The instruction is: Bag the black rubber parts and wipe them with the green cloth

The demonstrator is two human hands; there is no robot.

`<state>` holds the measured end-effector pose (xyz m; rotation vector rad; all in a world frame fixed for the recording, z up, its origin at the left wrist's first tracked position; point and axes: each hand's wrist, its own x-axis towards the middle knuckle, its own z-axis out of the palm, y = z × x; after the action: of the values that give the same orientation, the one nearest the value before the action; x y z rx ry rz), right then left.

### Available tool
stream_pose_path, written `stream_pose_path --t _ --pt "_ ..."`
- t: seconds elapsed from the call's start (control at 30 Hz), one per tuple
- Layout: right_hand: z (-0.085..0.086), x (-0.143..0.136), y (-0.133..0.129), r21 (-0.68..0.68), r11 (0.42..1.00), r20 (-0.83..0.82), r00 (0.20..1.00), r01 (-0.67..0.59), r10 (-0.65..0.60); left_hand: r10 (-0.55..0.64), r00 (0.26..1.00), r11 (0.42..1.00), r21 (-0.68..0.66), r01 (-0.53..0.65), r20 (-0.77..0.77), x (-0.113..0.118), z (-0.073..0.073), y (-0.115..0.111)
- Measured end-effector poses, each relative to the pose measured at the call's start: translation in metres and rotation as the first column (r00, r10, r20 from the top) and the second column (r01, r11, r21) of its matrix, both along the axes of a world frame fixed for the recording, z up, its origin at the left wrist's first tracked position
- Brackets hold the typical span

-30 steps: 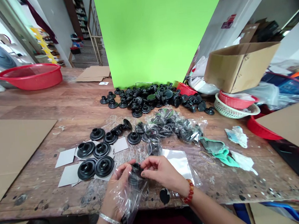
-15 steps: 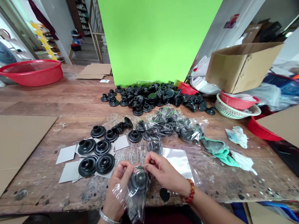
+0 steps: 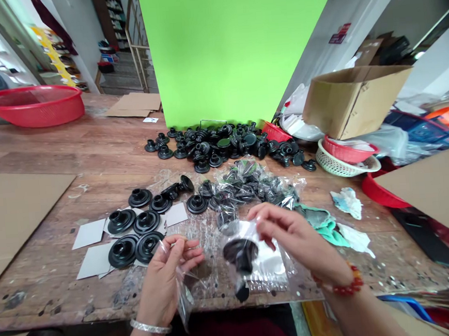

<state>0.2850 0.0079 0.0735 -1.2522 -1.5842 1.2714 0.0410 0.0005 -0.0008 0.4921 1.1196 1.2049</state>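
Observation:
My right hand [image 3: 296, 240] pinches the top of a clear plastic bag with a black round flanged part [image 3: 241, 253] inside. The bag hangs over the table's front, blurred by motion. In my left hand [image 3: 173, 265], thumb against fingers, is a thin piece of clear plastic film [image 3: 185, 298] that trails down. Left of that hand, black flanged parts [image 3: 147, 221] stand on white square cards [image 3: 95, 260]. Under the hanging bag lies a stack of flat clear bags [image 3: 269, 263]. Behind it is a heap of bagged black parts [image 3: 249, 184].
A pile of loose black parts [image 3: 222, 143] lies before a green panel [image 3: 242, 47]. Cardboard [image 3: 19, 220] and a red basin [image 3: 33, 108] are left. To the right are a green cloth [image 3: 325, 222], a white basket [image 3: 345, 168] and a carton [image 3: 359, 100].
My hands have come apart. The right hand has carried the bagged black part to the right, while the left hand keeps a piece of clear film. The camera view has shifted slightly.

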Motion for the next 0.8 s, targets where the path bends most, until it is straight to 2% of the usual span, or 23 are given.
stream_pose_path --t 0.1,0.2,0.27,0.37,0.43,0.5,0.53,0.6,0.63,0.67,0.7,0.73,0.77,0.8 --pt "-0.007 0.044 0.023 -0.009 0.954 -0.151 0.943 0.299 -0.297 0.023 0.995 0.99 -0.143 -0.009 0.095 0.012 -0.003 -0.001" --pt "-0.021 0.087 0.052 -0.016 0.817 -0.343 0.764 0.576 -0.546 -0.001 0.985 0.985 -0.168 0.031 0.174 0.017 -0.006 -0.004" --pt "-0.033 0.11 0.067 -0.04 0.72 -0.281 0.684 0.692 -0.673 -0.022 0.974 0.984 -0.168 0.061 0.224 0.02 -0.005 -0.005" --pt "-0.055 0.135 0.08 -0.048 0.662 -0.048 0.661 0.748 -0.749 -0.053 0.96 0.979 -0.173 0.104 0.274 0.023 0.0 -0.004" --pt "-0.067 0.143 0.079 -0.009 0.648 0.035 0.648 0.761 -0.761 -0.064 0.958 0.978 -0.171 0.116 0.28 0.025 0.004 -0.002" --pt "-0.073 0.144 0.074 0.062 0.625 0.093 0.619 0.778 -0.78 -0.077 0.957 0.98 -0.155 0.124 0.281 0.026 0.006 -0.001" --pt "-0.072 0.14 0.069 0.124 0.601 0.115 0.59 0.79 -0.799 -0.085 0.956 0.981 -0.143 0.13 0.281 0.026 0.007 0.0" --pt "-0.064 0.123 0.057 0.342 0.523 0.155 0.502 0.781 -0.851 -0.111 0.955 0.982 -0.12 0.149 0.276 0.026 0.005 0.0" --pt "-0.057 0.109 0.049 0.463 0.493 0.166 0.474 0.737 -0.865 -0.133 0.953 0.98 -0.106 0.167 0.273 0.026 0.004 0.0" --pt "-0.051 0.091 0.041 0.567 0.488 0.181 0.477 0.664 -0.86 -0.156 0.95 0.978 -0.094 0.187 0.269 0.027 0.002 -0.001" --pt "-0.045 0.071 0.033 0.607 0.543 0.204 0.546 0.581 -0.813 -0.182 0.946 0.975 -0.077 0.21 0.268 0.027 0.001 -0.002" --pt "-0.041 0.048 0.025 0.565 0.659 0.227 0.675 0.496 -0.702 -0.212 0.939 0.97 -0.057 0.235 0.269 0.028 0.0 -0.003" --pt "-0.039 0.024 0.017 0.447 0.811 0.238 0.824 0.377 -0.515 -0.241 0.931 0.965 -0.033 0.26 0.273 0.03 -0.002 -0.004" --pt "-0.039 0.001 0.011 0.291 0.925 0.21 0.927 0.245 -0.311 -0.268 0.922 0.96 -0.008 0.281 0.279 0.031 -0.002 -0.005"
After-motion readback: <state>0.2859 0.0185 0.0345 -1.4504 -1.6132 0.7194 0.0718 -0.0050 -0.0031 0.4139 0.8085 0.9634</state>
